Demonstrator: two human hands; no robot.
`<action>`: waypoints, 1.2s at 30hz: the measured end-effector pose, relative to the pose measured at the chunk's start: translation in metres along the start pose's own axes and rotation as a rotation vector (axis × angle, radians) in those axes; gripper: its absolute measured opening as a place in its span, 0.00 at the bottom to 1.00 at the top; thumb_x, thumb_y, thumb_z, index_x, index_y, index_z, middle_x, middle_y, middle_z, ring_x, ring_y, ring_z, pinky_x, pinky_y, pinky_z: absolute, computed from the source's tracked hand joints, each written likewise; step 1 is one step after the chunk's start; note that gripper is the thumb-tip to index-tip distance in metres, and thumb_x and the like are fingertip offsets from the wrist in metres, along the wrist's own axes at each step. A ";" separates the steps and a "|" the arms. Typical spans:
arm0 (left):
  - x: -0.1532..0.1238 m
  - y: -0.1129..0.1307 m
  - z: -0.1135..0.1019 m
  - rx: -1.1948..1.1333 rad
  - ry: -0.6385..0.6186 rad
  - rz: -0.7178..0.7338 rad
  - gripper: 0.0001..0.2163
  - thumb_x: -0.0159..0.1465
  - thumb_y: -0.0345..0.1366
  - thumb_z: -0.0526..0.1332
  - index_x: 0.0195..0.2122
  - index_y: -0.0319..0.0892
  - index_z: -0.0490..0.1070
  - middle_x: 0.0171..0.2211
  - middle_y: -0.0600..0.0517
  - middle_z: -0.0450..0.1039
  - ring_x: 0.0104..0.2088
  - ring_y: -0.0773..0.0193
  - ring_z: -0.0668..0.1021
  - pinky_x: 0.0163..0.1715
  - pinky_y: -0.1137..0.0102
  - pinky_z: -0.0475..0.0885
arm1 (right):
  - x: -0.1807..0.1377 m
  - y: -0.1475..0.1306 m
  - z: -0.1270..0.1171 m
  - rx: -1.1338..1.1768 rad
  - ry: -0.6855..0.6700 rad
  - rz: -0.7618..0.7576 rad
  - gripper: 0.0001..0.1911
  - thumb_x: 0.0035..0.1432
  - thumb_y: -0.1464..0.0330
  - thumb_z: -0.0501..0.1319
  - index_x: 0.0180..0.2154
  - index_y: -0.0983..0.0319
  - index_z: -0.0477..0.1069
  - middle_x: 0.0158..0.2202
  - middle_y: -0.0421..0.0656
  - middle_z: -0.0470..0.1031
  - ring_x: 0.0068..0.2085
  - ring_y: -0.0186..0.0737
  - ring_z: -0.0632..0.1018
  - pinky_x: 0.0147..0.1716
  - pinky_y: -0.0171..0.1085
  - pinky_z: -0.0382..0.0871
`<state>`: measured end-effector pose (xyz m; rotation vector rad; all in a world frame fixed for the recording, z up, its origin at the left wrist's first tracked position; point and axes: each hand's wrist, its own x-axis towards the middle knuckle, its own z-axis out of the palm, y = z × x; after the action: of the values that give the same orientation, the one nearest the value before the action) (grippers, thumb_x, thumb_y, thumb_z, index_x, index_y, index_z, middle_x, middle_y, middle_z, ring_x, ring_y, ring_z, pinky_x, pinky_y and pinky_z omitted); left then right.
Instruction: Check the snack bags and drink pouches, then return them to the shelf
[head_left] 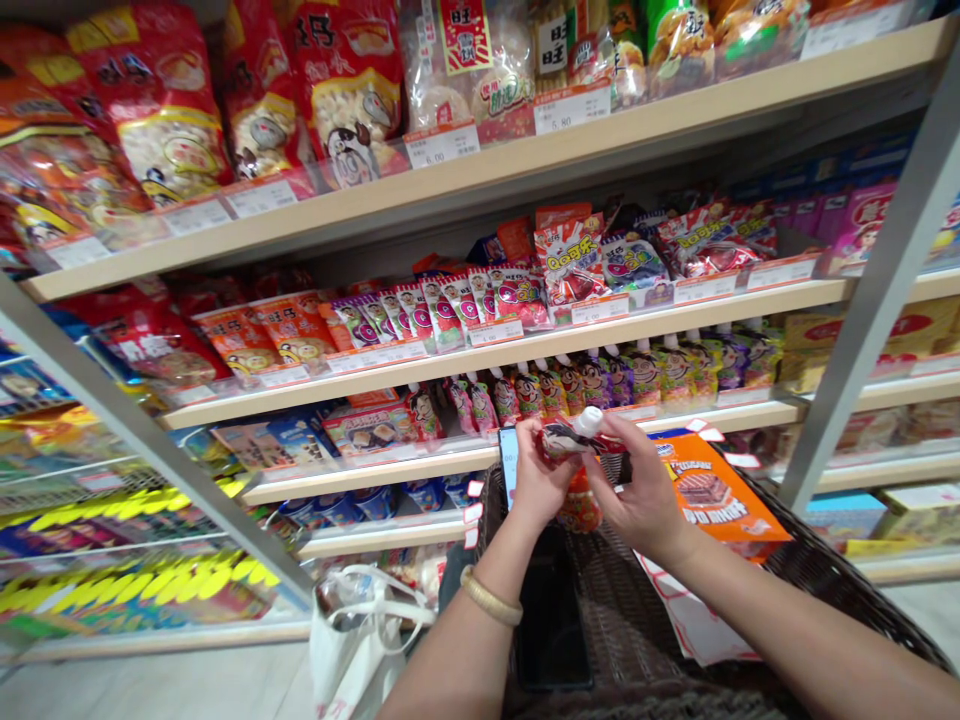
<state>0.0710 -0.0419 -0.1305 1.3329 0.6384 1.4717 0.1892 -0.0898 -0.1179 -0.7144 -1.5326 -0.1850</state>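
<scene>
Both my hands hold a small snack pouch with a white screw cap (576, 432) in front of the shelves. My left hand (541, 478) grips its left side, fingers curled round it, with a phone (508, 462) showing behind the hand. My right hand (643, 495) pinches the pouch from the right, near the cap. A beaded bracelet (491, 596) sits on my left wrist. Below my hands hangs a dark wicker basket (840, 585) with an orange snack bag (716, 495) in it.
Wooden shelves (525, 350) packed with red, pink and purple snack bags fill the view, with price tags along the edges. A row of similar capped pouches (600, 380) hangs just behind my hands. Grey metal uprights (870, 300) frame the shelving. A white tote bag (360, 630) hangs lower left.
</scene>
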 end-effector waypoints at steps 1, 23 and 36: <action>0.000 0.000 0.001 0.001 0.026 0.007 0.28 0.46 0.41 0.75 0.38 0.47 0.55 0.34 0.57 0.68 0.34 0.66 0.74 0.38 0.71 0.69 | 0.000 0.001 0.000 -0.003 0.010 0.040 0.35 0.60 0.75 0.60 0.65 0.52 0.53 0.47 0.46 0.73 0.47 0.47 0.76 0.47 0.48 0.73; -0.020 0.054 -0.094 0.778 -0.130 0.331 0.21 0.67 0.36 0.56 0.61 0.44 0.63 0.62 0.44 0.65 0.65 0.55 0.64 0.67 0.56 0.56 | 0.050 -0.008 0.065 0.258 -0.346 0.423 0.13 0.61 0.67 0.57 0.44 0.58 0.78 0.41 0.46 0.75 0.41 0.40 0.78 0.42 0.39 0.73; 0.018 0.074 -0.173 1.423 0.225 -0.318 0.17 0.70 0.41 0.51 0.31 0.36 0.73 0.33 0.38 0.78 0.39 0.51 0.81 0.39 0.64 0.72 | 0.045 -0.028 0.197 0.179 -0.738 0.684 0.28 0.56 0.75 0.59 0.59 0.63 0.68 0.60 0.50 0.70 0.61 0.47 0.71 0.60 0.42 0.63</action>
<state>-0.1129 -0.0115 -0.1016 1.9018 2.1672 0.7891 0.0113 0.0068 -0.0898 -1.1927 -1.8489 0.7979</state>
